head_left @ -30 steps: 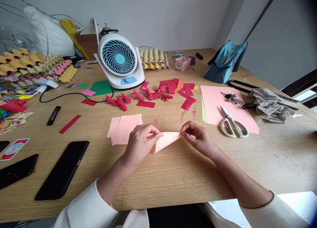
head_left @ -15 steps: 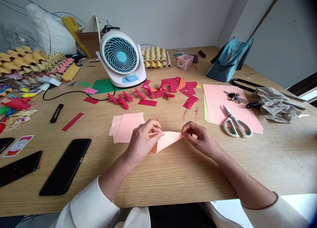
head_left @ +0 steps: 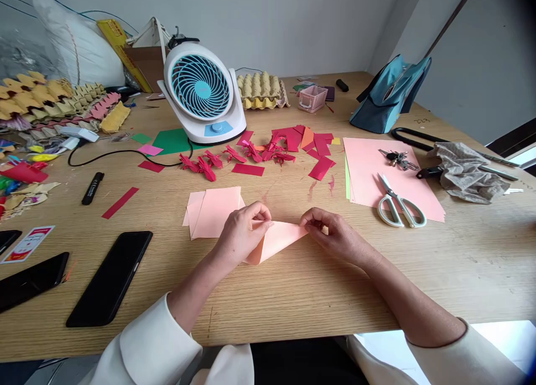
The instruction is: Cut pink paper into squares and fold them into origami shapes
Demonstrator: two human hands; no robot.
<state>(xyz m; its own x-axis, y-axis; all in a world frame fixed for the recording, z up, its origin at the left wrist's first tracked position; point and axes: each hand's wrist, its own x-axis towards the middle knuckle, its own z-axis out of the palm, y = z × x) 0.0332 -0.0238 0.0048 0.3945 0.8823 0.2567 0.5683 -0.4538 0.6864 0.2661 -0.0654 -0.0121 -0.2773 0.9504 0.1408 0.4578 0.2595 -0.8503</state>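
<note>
A folded pink paper (head_left: 277, 241) is held up between both hands, midway along the near edge of the desk (head_left: 293, 307) and a little in from it. Its upper left part is pinched between thumb and fingers of the left hand (head_left: 243, 232), and its right tip is gripped by the fingertips of the right hand (head_left: 335, 235). Whether its lower corner is touching the desk cannot be made out from this angle. For a clean fold, the upper edge should be kept just taut, the layers brought level at both ends, and only then the crease pressed, best against the desk's hard top; a heavy pull at the narrow tip could buckle it.

Smaller pink sheets (head_left: 215, 213) are stacked just beyond the left hand, where they could be caught by its knuckles. Toward the desk's right edge, scissors (head_left: 391, 193) are laid across large pink sheets (head_left: 363, 170), with keys (head_left: 397, 160) set beyond them. A black phone (head_left: 111, 279) is laid toward the near edge, left of the left hand. Toward the far edge, red paper pieces (head_left: 248, 169) are scattered in front of a fan (head_left: 201, 89).
</note>
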